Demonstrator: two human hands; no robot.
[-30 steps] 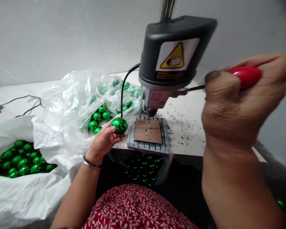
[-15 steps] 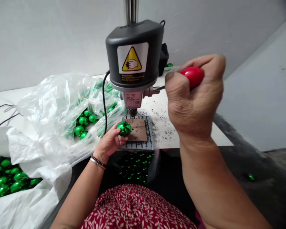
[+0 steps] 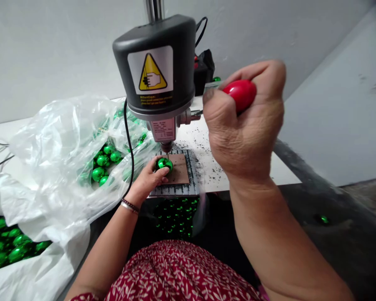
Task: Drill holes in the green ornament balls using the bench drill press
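Note:
Between the thumb and fingers of my left hand (image 3: pixel 151 175) is a shiny green ball ornament (image 3: pixel 165 165). It sits on the brown board (image 3: pixel 180 169) of a small drill press (image 3: pixel 155 67), right under the thin drill bit (image 3: pixel 168 155); whether the bit touches the ball I cannot tell. My right hand (image 3: pixel 246 121) is closed around the red knob (image 3: pixel 242 95) of the press lever, up to the right of the drill head. The board lies on the grey slotted base (image 3: pixel 192 184).
A clear plastic bag (image 3: pixel 59 129) with green balls (image 3: pixel 102 160) lies left on the white table (image 3: pixel 288 177). A white sack (image 3: pixel 65 251) of more balls stands at the lower left. Dark shavings are scattered right of the base. A cable (image 3: pixel 128 142) hangs before the press.
My left hand has brought the green ball onto the board under the bit, its thumb now over the near side. My right hand stays on the knob. The view has shifted slightly.

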